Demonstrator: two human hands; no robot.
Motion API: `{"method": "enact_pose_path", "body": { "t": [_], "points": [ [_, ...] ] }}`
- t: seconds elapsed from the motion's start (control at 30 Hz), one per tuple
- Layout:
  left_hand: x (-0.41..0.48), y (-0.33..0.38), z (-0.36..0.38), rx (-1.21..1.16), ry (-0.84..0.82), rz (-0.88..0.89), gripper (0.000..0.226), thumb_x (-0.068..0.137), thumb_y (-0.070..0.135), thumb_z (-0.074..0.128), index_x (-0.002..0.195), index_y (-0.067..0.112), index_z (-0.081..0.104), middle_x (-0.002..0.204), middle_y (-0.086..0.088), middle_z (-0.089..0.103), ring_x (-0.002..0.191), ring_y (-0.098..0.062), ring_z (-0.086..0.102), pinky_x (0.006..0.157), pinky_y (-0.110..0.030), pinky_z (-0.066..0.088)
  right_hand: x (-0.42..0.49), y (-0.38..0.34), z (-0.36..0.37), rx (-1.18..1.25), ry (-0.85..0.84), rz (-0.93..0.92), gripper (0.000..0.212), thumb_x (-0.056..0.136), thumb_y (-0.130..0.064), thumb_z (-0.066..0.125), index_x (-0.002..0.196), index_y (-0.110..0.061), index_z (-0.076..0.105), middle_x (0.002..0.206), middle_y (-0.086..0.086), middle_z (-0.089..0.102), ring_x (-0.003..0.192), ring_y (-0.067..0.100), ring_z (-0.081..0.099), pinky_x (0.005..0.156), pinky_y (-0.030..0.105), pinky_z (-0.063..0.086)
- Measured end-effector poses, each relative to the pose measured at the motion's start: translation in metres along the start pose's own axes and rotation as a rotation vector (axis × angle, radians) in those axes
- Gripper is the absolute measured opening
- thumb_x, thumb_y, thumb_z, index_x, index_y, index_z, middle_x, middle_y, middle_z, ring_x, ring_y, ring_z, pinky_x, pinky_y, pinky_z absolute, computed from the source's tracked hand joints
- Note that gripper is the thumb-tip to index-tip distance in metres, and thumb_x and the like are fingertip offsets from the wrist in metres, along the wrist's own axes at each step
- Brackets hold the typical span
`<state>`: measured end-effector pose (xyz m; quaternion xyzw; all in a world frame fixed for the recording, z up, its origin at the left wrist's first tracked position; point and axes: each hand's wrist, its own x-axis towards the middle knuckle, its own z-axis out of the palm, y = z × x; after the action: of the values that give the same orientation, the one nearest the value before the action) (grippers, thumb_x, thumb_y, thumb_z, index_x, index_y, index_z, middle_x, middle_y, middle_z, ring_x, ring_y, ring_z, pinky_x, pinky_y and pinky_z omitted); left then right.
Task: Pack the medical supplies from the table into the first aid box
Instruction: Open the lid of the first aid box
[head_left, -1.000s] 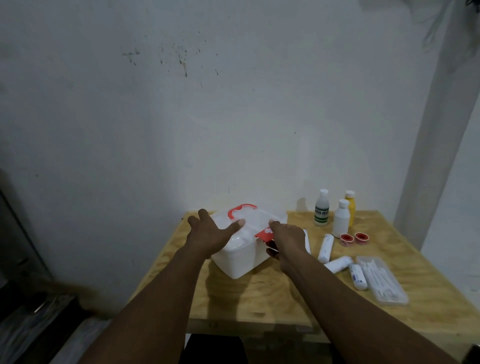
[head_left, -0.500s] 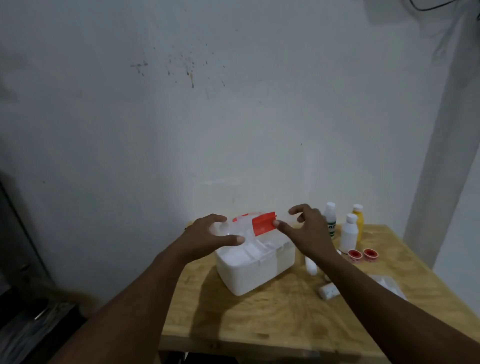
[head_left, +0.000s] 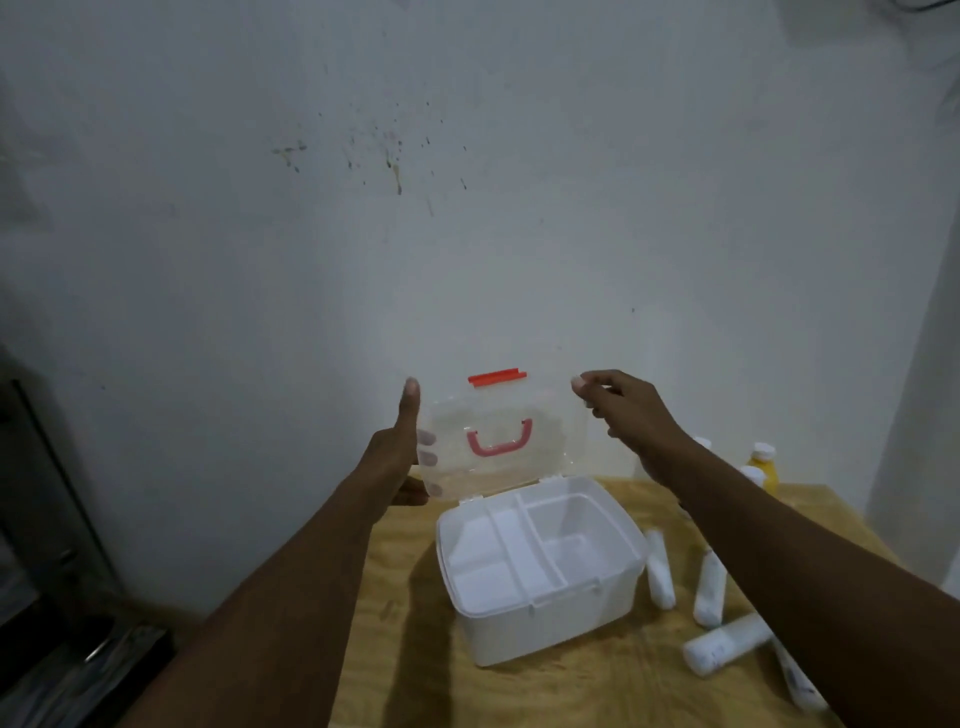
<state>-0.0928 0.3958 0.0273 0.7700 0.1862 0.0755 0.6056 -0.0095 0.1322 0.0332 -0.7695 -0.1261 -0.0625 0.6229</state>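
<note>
Half a second ago our clear lid (head_left: 498, 441) was only partly raised over the box; now it stands upright on its rear hinges, swung fully back, with its red latch (head_left: 497, 376) at the top edge and the pink handle (head_left: 500, 442) showing through the plastic. Our left hand (head_left: 400, 457) grips the lid's left edge, thumb up along the near face and fingers (head_left: 427, 457) curled behind it, seen through the plastic. Our right hand (head_left: 623, 415) pinches the lid's upper right corner between thumb and forefinger, the other fingers folded loosely. Below, the white first aid box (head_left: 540, 571) sits open on the plywood table (head_left: 410, 649), its inner tray divided into several compartments. Just right of the box lie white bandage rolls (head_left: 660, 571), one close beside the box wall, others (head_left: 724, 649) farther right and partly hidden under our right forearm. At the table's far right corner stand a yellow bottle (head_left: 762, 467) with a white cap and white bottles (head_left: 750, 474) beside it, mostly hidden by the arm. A stained pale wall (head_left: 467, 208) rises behind the table.
</note>
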Motion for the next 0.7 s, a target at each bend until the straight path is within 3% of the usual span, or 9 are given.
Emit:
{"method": "enact_pose_path", "body": {
  "t": [0.1,0.23,0.33,0.4,0.43,0.57,0.7],
  "points": [
    [0.017,-0.002,0.004,-0.006,-0.011,-0.062,0.117,0.054,0.102,0.017,0.112,0.012,0.064,0.114,-0.019,0.073,0.1,-0.041,0.071,0.098,-0.055,0.056,0.022,0.008,0.007,0.044,-0.017,0.08,0.04,0.088,-0.04,0.067,0.122,-0.019,0.064,0.113,0.003,0.067,0.108,0.021,0.062,0.082,0.032,0.047],
    [0.038,-0.022,0.012,-0.034,0.001,-0.119,0.1,0.077,0.092,0.029,0.121,0.009,0.062,0.101,-0.018,0.077,0.098,-0.039,0.073,0.099,-0.054,0.055,0.039,0.036,0.017,0.087,-0.075,0.229,0.04,0.085,-0.042,0.068,0.119,-0.021,0.064,0.121,0.0,0.067,0.109,0.024,0.063,0.095,0.043,0.049],
    [0.055,-0.049,0.017,-0.03,0.0,-0.153,0.115,0.056,0.101,0.043,0.125,0.011,0.063,0.098,-0.013,0.08,0.104,-0.038,0.071,0.106,-0.055,0.05,0.04,0.06,0.025,0.113,-0.089,0.295,0.041,0.083,-0.041,0.07,0.119,-0.022,0.064,0.121,-0.001,0.066,0.11,0.022,0.062,0.098,0.047,0.049],
    [0.067,-0.067,0.019,-0.022,-0.016,-0.192,0.132,0.034,0.107,0.047,0.125,0.012,0.065,0.105,-0.012,0.079,0.106,-0.036,0.07,0.105,-0.053,0.051,0.038,0.073,0.028,0.126,-0.086,0.328,0.038,0.081,-0.039,0.072,0.114,-0.021,0.067,0.121,0.001,0.066,0.109,0.022,0.063,0.1,0.049,0.05],
    [0.065,-0.069,0.021,-0.008,-0.028,-0.208,0.132,0.034,0.106,0.048,0.125,0.012,0.065,0.11,-0.011,0.076,0.106,-0.035,0.069,0.103,-0.052,0.052,0.037,0.078,0.029,0.128,-0.08,0.343,0.036,0.08,-0.038,0.073,0.111,-0.021,0.069,0.12,0.003,0.067,0.109,0.023,0.064,0.099,0.048,0.051],
    [0.049,-0.07,0.029,0.014,-0.08,-0.22,0.085,0.086,0.077,0.051,0.126,0.002,0.061,0.1,-0.011,0.064,0.092,-0.032,0.066,0.079,-0.041,0.056,0.027,0.086,0.03,0.068,-0.077,0.391,0.033,0.082,-0.036,0.073,0.108,-0.015,0.072,0.111,0.01,0.07,0.098,0.026,0.067,0.092,0.042,0.055],
    [0.043,-0.077,0.028,0.06,-0.125,-0.256,0.085,0.088,0.074,0.051,0.135,0.004,0.055,0.11,-0.014,0.07,0.095,-0.034,0.071,0.07,-0.038,0.057,0.016,0.079,0.024,0.033,-0.127,0.446,0.042,0.086,-0.039,0.069,0.117,-0.011,0.066,0.112,0.009,0.068,0.089,0.022,0.066,0.075,0.035,0.055]
  ]
}}
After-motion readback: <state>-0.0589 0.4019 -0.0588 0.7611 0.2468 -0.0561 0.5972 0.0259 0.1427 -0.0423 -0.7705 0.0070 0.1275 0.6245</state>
